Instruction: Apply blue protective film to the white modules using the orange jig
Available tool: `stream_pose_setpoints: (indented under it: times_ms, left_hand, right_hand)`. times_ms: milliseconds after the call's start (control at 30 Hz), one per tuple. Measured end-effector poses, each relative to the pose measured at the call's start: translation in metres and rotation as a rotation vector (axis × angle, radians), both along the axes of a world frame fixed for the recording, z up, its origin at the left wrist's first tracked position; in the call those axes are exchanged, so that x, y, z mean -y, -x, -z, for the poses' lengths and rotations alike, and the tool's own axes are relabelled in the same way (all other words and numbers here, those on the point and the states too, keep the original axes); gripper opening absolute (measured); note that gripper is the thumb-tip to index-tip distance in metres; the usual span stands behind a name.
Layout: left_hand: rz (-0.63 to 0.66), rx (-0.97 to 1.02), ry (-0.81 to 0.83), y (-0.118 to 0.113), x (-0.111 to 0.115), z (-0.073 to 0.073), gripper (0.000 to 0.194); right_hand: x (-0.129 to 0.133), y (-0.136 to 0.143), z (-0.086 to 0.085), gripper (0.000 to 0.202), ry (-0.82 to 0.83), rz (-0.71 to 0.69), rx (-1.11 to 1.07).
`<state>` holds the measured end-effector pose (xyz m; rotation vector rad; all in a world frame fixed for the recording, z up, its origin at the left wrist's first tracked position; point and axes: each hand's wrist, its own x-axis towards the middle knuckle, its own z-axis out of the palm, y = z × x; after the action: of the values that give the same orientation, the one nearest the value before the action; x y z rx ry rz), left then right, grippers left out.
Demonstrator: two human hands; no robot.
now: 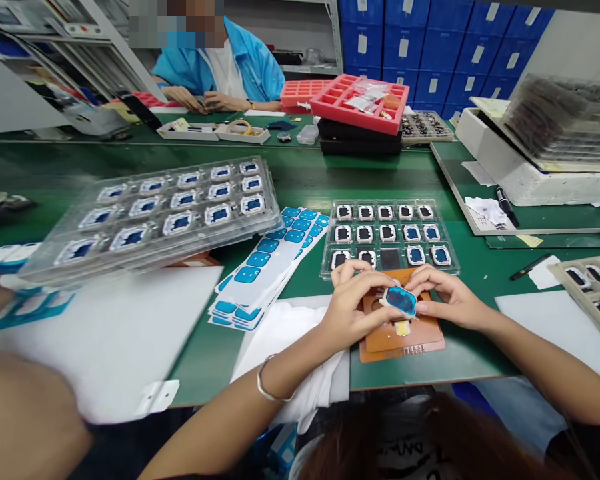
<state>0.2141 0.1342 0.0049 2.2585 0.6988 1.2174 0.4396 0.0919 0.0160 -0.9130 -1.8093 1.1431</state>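
Between my two hands is a small white-rimmed housing [401, 300] with a dark face edged in blue film. My left hand [350, 303], with a silver bangle at the wrist, pinches its left side between thumb and fingers. The fingers of my right hand [445, 299] are closed on its right side. Beneath it lies an orange fixture plate [427, 340] with a yellow patch. Just behind, a clear tray [391, 259] holds several similar housings, some dark and some blue; one pocket in its front row has no housing.
Left of my hands are sheets of blue stickers [260, 263], a white cloth [290, 330] and stacked clear trays of housings [180, 200]. A neighbour's arm [25, 400] is at far left. Opposite sits a person in a blue jacket [255, 60]. Red trays [350, 110] stand behind.
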Motion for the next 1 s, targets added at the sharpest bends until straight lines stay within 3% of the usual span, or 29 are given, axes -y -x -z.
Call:
stream_pose_setpoints:
  times_ms: [167, 367, 533, 667, 833, 1000]
  left_hand:
    - [0.028, 0.013, -0.083, 0.001, -0.003, 0.001, 0.033]
    - [-0.023, 0.034, -0.244, 0.003, -0.003, 0.0, 0.012]
    - [-0.136, -0.003, -0.231, 0.002, -0.003, -0.003, 0.022]
    - [-0.133, -0.018, -0.215, 0.001, -0.005, -0.001, 0.026]
    - [-0.162, -0.015, -0.284, 0.0, -0.005, 0.001, 0.022]
    - [-0.202, 0.066, -0.347, 0.002, -0.004, -0.002, 0.021]
  right_hand:
    - [-0.001, 0.002, 0.002, 0.028, 0.09, 0.053, -0.1]
    - [-0.007, 0.005, 0.007, 0.029, 0.065, 0.157, -0.198]
    - [-0.024, -0.002, 0.015, 0.036, -0.059, 0.381, -0.214]
    - [-0.041, -0.008, 0.019, 0.034, -0.212, 0.501, 0.009]
    - [-0.059, -0.013, 0.024, 0.025, -0.344, 0.421, 0.383]
    - [-0.066, -0.016, 0.031, 0.031, -0.31, 0.301, 0.472]
